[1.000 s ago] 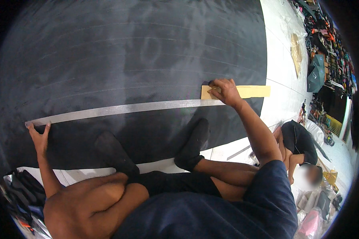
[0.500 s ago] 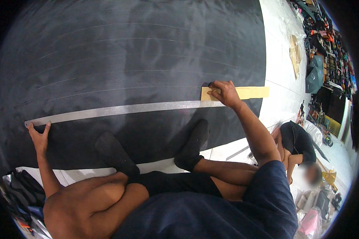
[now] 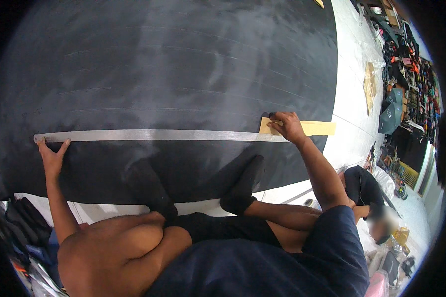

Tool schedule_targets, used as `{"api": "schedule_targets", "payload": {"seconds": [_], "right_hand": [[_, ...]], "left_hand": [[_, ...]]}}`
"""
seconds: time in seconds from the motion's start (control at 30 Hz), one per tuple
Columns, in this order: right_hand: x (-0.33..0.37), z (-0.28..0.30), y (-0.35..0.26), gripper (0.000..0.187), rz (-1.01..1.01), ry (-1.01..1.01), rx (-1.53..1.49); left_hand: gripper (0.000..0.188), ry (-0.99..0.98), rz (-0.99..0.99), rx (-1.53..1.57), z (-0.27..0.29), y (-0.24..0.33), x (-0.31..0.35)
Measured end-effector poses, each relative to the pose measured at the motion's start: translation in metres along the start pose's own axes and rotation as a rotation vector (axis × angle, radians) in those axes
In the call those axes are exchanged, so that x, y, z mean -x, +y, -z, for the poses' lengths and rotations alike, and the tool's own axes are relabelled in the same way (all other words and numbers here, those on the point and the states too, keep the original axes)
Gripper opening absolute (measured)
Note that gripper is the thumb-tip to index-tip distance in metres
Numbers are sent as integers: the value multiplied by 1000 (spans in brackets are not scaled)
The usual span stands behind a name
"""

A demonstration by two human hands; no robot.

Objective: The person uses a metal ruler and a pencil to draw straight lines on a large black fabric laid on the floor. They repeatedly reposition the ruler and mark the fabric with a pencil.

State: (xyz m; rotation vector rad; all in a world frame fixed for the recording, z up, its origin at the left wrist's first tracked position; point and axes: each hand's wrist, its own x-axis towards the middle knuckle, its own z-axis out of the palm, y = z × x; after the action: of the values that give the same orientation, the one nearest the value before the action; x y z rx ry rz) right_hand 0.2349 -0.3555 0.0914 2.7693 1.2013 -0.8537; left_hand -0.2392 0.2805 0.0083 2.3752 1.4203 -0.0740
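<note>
A long metal ruler lies across a large black sheet marked with thin pale lines. At the ruler's left end, my left hand rests with thumb and finger spread apart, their tips touching its near edge. Toward the right end, my right hand is closed in a pinch above a yellow card strip. A small dark thing shows at its fingertips, too small to name. The strip lies along the ruler's far side and reaches past the sheet's right edge. My hand covers part of it.
My socked feet stand on the sheet's near part. White floor tiles border it. Another person crouches at the right. Piled goods line the far right; dark bags lie at the near left.
The whole view has tilted slightly, so the ruler and card strip sit differently in it. Both hands keep nearly the same places on them. A yellow piece now shows at the top right.
</note>
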Motion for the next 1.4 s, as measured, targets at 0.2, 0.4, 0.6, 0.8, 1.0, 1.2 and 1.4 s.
{"api": "schedule_targets", "payload": {"seconds": [0.2, 0.4, 0.6, 0.8, 1.0, 1.2, 1.4], "right_hand": [[-4, 2, -2, 24, 34, 34, -3], [-20, 9, -3, 31, 51, -99, -9], [-90, 35, -103, 25, -18, -32, -361], [-193, 23, -316, 24, 332, -71, -315], [-268, -2, -501, 27, 516, 16, -326], [-304, -39, -598, 28, 609, 77, -395], [-302, -54, -622, 24, 686, 146, -357]], "left_hand": [[112, 24, 29, -75, -4, -8, 0], [111, -25, 0, 77, 19, 1, 10], [120, 62, 101, -137, 16, 45, 23], [79, 349, 87, 52, -20, 30, 32], [53, 488, 85, 98, -27, 31, 34], [52, 498, 102, 141, -25, 33, 34], [54, 512, 103, 191, -23, 30, 35]]}}
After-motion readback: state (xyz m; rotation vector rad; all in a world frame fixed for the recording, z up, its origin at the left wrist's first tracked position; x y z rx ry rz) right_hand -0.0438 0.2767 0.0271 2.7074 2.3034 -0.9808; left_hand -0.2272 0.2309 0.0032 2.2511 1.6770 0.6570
